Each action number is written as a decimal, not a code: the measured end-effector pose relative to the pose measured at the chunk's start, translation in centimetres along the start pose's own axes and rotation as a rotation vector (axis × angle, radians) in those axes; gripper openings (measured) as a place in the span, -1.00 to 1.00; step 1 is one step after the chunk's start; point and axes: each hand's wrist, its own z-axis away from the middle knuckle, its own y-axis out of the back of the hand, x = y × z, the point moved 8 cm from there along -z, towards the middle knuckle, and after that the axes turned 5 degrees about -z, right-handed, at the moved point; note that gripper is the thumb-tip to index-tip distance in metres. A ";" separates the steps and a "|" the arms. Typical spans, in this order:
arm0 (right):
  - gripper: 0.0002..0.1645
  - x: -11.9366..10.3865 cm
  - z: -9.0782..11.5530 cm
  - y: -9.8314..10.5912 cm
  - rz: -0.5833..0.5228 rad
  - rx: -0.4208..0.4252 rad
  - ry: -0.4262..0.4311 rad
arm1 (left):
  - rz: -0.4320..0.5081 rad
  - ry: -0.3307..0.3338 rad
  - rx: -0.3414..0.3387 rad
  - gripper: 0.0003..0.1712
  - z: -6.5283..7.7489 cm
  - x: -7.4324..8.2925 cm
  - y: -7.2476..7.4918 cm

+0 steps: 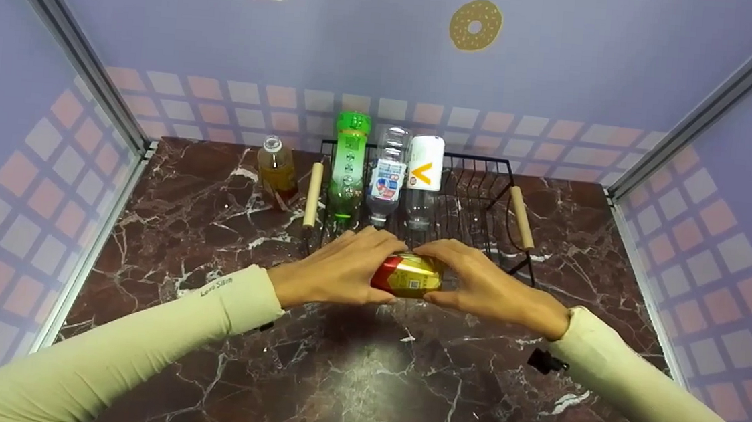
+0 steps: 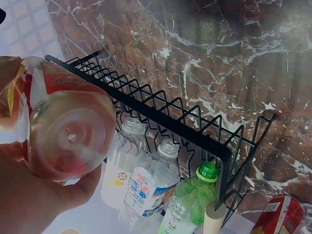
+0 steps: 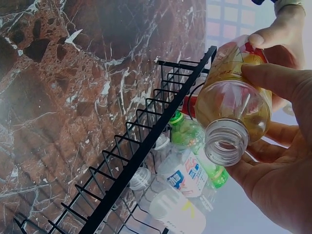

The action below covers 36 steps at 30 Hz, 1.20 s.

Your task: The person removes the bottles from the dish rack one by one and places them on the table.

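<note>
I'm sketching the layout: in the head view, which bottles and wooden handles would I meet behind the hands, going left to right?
Amber bottle, left wooden handle, green bottle, clear bottle with blue-and-white label, white-and-clear bottle with orange mark, right wooden handle.

Near the head view's centre, we are finding the ends of the bottle (image 1: 404, 275) hidden by the left grip (image 1: 343, 267) and right grip (image 1: 487, 285), its label (image 1: 419, 275) illegible.

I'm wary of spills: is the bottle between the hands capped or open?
Open: in the right wrist view, the bottle shows a bare, uncapped neck.
</note>
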 end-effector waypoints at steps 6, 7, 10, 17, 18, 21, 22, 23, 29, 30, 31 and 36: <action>-0.19 -0.3 0.0 0.1 -0.006 0.004 0.010 | 0.005 0.028 0.015 -0.16 0.1 -0.2 0.1; -0.19 -0.4 -0.1 0.1 -0.006 0.006 0.012 | 0.004 0.027 0.017 -0.16 0.1 -0.1 0.2; -0.20 -0.6 -0.2 0.1 -0.004 0.013 0.020 | -0.004 0.026 0.017 -0.17 0.1 -0.1 0.1; -0.20 -1.0 -0.5 -0.1 -0.019 0.013 0.033 | -0.005 0.044 0.014 -0.17 0.4 -0.1 -0.3; -0.20 -1.0 -0.5 -0.1 -0.023 0.013 0.031 | 0.000 0.048 0.014 -0.18 0.4 -0.1 -0.3; -0.20 -1.0 -0.6 -0.1 -0.027 0.017 0.036 | 0.024 0.061 0.008 -0.21 0.7 -0.1 -0.2; -0.19 -1.0 -0.6 0.0 -0.029 0.020 0.041 | 0.032 0.066 0.005 -0.21 0.7 -0.1 -0.1; -0.18 -1.1 -0.5 0.1 -0.030 0.026 0.050 | 0.038 0.070 0.005 -0.21 0.8 -0.1 0.0; -0.16 -1.3 -0.5 1.0 -0.028 0.079 0.110 | 0.070 0.085 0.040 -0.18 1.4 -0.7 0.9; -0.16 -1.3 -0.5 1.2 -0.031 0.091 0.116 | 0.079 0.092 0.048 -0.18 1.6 -0.9 1.1; -0.16 -1.3 -0.5 1.3 -0.032 0.103 0.120 | 0.091 0.101 0.053 -0.19 1.8 -1.1 1.2; -0.15 -1.2 -0.5 1.9 -0.068 0.138 0.128 | 0.152 0.160 0.077 -0.17 2.8 -2.2 1.6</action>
